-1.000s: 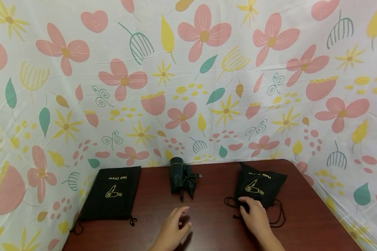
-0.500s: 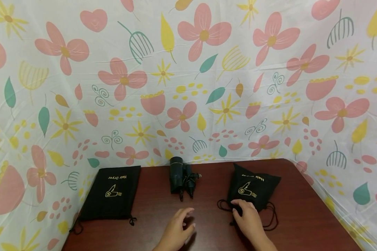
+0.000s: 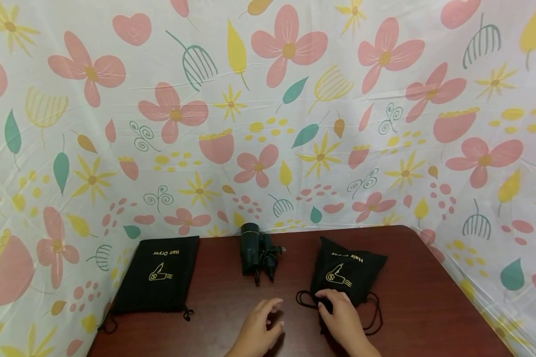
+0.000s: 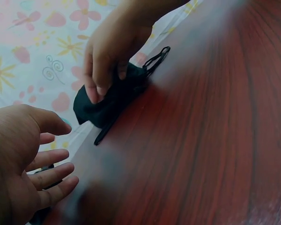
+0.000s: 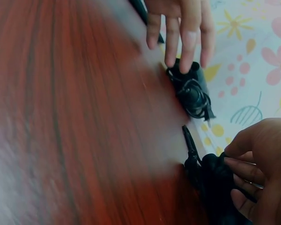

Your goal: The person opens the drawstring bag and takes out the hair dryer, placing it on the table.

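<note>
In the head view a black drawstring bag (image 3: pixel 350 267) with gold print lies at the right of the table, its cords spread at the near end. My right hand (image 3: pixel 343 320) grips the gathered near end; in the right wrist view the fingers of this hand (image 5: pixel 267 164) curl round the black cloth. Left of it, my left hand (image 3: pixel 260 327) hovers over the table with bent, relaxed fingers and holds nothing. The left wrist view shows the left hand (image 4: pixel 23 159) with fingers spread, apart from the bag (image 4: pixel 107 101).
A black hair dryer (image 3: pixel 250 250) with a bundled cord (image 3: pixel 269 258) lies at the table's back middle. Another black bag (image 3: pixel 158 277) lies flat at the left. A flower-patterned curtain (image 3: pixel 259 119) stands behind the brown table (image 3: pixel 223 297).
My right hand has drawn the bag to the left and slightly nearer, keeping its grip. The left hand has drifted a little to the right, still holding nothing.
</note>
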`<state>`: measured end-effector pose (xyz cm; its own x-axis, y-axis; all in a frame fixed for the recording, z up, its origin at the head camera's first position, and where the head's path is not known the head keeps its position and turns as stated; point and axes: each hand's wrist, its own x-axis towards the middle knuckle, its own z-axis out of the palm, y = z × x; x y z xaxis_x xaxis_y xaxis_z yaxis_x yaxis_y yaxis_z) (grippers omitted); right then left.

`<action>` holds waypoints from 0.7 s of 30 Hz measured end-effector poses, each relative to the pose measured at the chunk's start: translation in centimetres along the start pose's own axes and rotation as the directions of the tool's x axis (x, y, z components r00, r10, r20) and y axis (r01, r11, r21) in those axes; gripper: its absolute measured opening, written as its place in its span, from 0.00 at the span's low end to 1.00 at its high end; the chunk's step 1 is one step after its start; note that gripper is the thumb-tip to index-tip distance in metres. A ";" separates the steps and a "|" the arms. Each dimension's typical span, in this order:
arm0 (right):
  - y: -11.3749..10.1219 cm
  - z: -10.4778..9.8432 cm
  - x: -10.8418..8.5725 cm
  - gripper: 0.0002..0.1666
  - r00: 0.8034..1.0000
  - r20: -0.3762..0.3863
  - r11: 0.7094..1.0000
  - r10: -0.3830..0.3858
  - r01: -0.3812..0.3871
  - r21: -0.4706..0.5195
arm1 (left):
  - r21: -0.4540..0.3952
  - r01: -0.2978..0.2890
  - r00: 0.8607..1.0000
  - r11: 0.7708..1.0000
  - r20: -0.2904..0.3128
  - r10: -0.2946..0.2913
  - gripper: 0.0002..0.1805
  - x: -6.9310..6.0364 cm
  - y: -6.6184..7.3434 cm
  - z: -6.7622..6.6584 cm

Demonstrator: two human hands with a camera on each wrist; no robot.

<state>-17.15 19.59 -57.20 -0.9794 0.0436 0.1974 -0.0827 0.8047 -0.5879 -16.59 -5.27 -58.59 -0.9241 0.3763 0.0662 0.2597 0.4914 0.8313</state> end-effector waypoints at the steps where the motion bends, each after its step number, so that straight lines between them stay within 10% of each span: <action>1: -0.1 0.1 0.0 0.12 1.000 0.002 1.000 0.001 -0.001 0.002 | -0.003 -0.003 1.000 1.000 0.001 0.003 0.26 0.1 0.1 0.1; 21: -1.6 1.3 -0.5 0.10 0.997 0.048 0.995 -0.066 0.062 0.078 | 0.007 -0.065 0.998 0.998 0.026 0.065 0.24 1.9 1.3 2.6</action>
<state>-16.81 17.55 -57.40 -0.9795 -0.0377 0.1981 -0.1573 0.7575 -0.6337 -17.27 -1.88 -58.82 -0.8978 0.4275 0.1058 0.3211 0.4711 0.8216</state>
